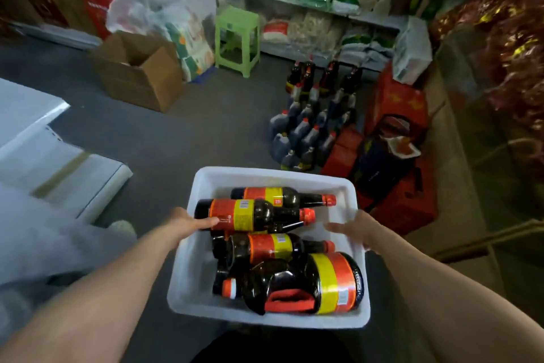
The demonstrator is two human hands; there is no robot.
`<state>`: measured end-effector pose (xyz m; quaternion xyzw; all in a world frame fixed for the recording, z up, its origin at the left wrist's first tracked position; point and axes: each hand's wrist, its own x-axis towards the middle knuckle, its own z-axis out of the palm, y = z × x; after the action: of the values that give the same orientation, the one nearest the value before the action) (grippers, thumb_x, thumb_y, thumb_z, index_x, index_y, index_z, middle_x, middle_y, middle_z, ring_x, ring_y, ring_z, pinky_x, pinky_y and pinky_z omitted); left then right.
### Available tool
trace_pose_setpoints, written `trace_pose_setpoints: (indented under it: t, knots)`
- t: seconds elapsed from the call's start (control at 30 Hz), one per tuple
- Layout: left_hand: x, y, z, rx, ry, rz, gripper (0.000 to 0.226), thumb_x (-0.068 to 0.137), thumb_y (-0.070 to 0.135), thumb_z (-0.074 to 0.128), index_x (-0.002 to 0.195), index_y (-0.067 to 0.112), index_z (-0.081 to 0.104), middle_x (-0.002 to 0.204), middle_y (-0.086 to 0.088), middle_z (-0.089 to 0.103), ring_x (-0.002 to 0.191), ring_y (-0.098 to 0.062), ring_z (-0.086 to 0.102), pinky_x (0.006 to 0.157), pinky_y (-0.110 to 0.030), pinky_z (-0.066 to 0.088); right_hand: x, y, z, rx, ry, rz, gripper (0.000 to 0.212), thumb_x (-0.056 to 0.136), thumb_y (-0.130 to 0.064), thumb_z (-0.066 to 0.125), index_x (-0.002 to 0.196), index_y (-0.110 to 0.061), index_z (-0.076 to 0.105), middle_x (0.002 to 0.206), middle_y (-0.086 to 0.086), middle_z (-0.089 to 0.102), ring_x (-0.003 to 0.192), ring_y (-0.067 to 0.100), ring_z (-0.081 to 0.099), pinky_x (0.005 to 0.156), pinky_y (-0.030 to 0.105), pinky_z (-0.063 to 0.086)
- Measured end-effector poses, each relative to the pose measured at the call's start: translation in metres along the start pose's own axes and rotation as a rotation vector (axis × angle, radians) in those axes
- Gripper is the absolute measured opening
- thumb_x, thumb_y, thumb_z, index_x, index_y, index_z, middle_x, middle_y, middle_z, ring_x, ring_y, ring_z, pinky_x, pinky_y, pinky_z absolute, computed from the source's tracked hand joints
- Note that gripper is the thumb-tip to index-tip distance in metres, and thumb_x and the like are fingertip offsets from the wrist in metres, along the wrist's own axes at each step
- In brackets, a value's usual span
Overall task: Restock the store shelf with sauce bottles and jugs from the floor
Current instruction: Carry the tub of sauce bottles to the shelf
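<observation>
I carry a white plastic tub (pixel 273 175) in front of me. Three dark sauce bottles (pixel 259 214) with orange-yellow labels and red caps lie in it, with a big dark jug (pixel 312 283) with a red handle at the near end. My left hand (pixel 188 222) grips the tub's left rim, thumb over the edge next to a bottle. My right hand (pixel 357 230) holds the right rim, fingers partly hidden behind the wall. More sauce bottles and jugs (pixel 312 124) stand grouped on the grey floor ahead.
An open cardboard box (pixel 138 74) and a green plastic stool (pixel 237 40) stand on the floor ahead. Shelves (pixel 312 3) with bagged goods line the back wall. Red cartons (pixel 403 203) and a dark bag sit on the right. White shelf boards (pixel 59 168) lie at left.
</observation>
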<state>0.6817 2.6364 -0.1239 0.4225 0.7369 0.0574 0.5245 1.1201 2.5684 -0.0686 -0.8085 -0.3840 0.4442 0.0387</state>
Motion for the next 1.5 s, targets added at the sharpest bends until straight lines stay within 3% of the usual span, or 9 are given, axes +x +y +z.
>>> trace_pose_setpoints:
  t: [0.17, 0.33, 0.47, 0.6, 0.73, 0.9, 1.13, 1.27, 1.5]
  knots:
    - [0.095, 0.105, -0.044, -0.072, 0.029, -0.007, 0.121, 0.027, 0.067, 0.095, 0.126, 0.008, 0.056, 0.123, -0.013, 0.066, 0.108, -0.033, 0.066, 0.090, -0.045, 0.054, 0.097, -0.101, -0.053, -0.005, -0.022, 0.001, 0.138, 0.043, -0.081, 0.084, 0.148, -0.005, 0.037, 0.138, 0.018, 0.056, 0.114, 0.035, 0.063, 0.064, 0.036, 0.057]
    - [0.150, 0.220, -0.074, -0.077, 0.101, -0.030, 0.084, 0.061, 0.046, 0.092, 0.121, -0.001, 0.058, 0.118, -0.018, 0.063, 0.110, -0.035, 0.061, 0.083, -0.040, 0.051, 0.240, -0.189, -0.100, -0.014, -0.079, -0.040, 0.151, 0.016, -0.088, 0.081, 0.142, -0.012, 0.049, 0.133, 0.010, 0.062, 0.114, 0.031, 0.064, 0.073, 0.043, 0.061]
    - [0.226, 0.279, -0.113, -0.044, 0.153, -0.059, 0.103, 0.025, 0.080, 0.085, 0.102, 0.013, 0.068, 0.101, -0.006, 0.071, 0.091, -0.026, 0.068, 0.080, -0.039, 0.058, 0.325, -0.275, -0.139, -0.021, -0.119, -0.104, 0.151, 0.017, -0.087, 0.083, 0.144, -0.015, 0.046, 0.137, 0.008, 0.061, 0.117, 0.029, 0.063, 0.085, 0.047, 0.060]
    - [0.283, 0.351, -0.157, -0.062, 0.166, -0.062, 0.090, 0.032, 0.077, 0.085, 0.098, 0.018, 0.068, 0.098, -0.003, 0.071, 0.087, -0.024, 0.067, 0.072, -0.034, 0.056, 0.400, -0.365, -0.175, -0.052, -0.100, -0.086, 0.144, 0.022, -0.086, 0.085, 0.141, -0.012, 0.050, 0.134, 0.008, 0.062, 0.117, 0.029, 0.063, 0.095, 0.048, 0.056]
    - [0.380, 0.411, -0.205, -0.147, 0.130, -0.085, 0.113, 0.024, 0.073, 0.087, 0.114, 0.011, 0.059, 0.114, -0.005, 0.066, 0.104, -0.028, 0.064, 0.085, -0.039, 0.054, 0.450, -0.469, -0.202, 0.004, -0.125, -0.125, 0.081, 0.048, -0.069, 0.091, 0.110, -0.024, 0.067, 0.115, 0.004, 0.070, 0.104, 0.025, 0.067, 0.095, 0.049, 0.056]
    - [0.496, 0.502, -0.272, -0.129, 0.065, -0.009, 0.087, 0.049, 0.055, 0.094, 0.113, 0.009, 0.058, 0.114, -0.010, 0.063, 0.104, -0.027, 0.061, 0.093, -0.042, 0.053, 0.561, -0.544, -0.210, 0.057, -0.076, -0.025, 0.135, 0.023, -0.084, 0.086, 0.138, -0.020, 0.053, 0.132, 0.004, 0.062, 0.114, 0.028, 0.063, 0.093, 0.050, 0.057]
    - [0.619, 0.628, -0.380, 0.008, 0.029, 0.031, 0.085, 0.035, 0.068, 0.090, 0.102, 0.020, 0.071, 0.099, -0.004, 0.072, 0.093, -0.025, 0.068, 0.087, -0.042, 0.057, 0.636, -0.698, -0.234, 0.103, -0.024, 0.002, 0.101, 0.055, -0.065, 0.091, 0.132, -0.010, 0.054, 0.124, 0.013, 0.065, 0.111, 0.032, 0.064, 0.096, 0.048, 0.055]
    - [0.688, 0.694, -0.428, -0.042, 0.029, 0.040, 0.039, 0.060, 0.038, 0.095, 0.084, 0.024, 0.068, 0.090, -0.002, 0.070, 0.089, -0.025, 0.068, 0.084, -0.041, 0.056, 0.717, -0.771, -0.248, 0.118, -0.046, -0.020, 0.131, 0.026, -0.082, 0.086, 0.133, -0.013, 0.056, 0.123, 0.009, 0.066, 0.108, 0.028, 0.066, 0.093, 0.048, 0.057]
    - [0.817, 0.776, -0.495, -0.063, 0.085, 0.005, 0.062, 0.053, 0.045, 0.097, 0.099, 0.012, 0.072, 0.103, -0.013, 0.071, 0.095, -0.030, 0.068, 0.085, -0.047, 0.057, 0.842, -0.918, -0.284, 0.069, -0.135, -0.090, 0.069, 0.054, -0.063, 0.090, 0.105, -0.021, 0.071, 0.103, 0.004, 0.075, 0.094, 0.021, 0.071, 0.092, 0.045, 0.058]
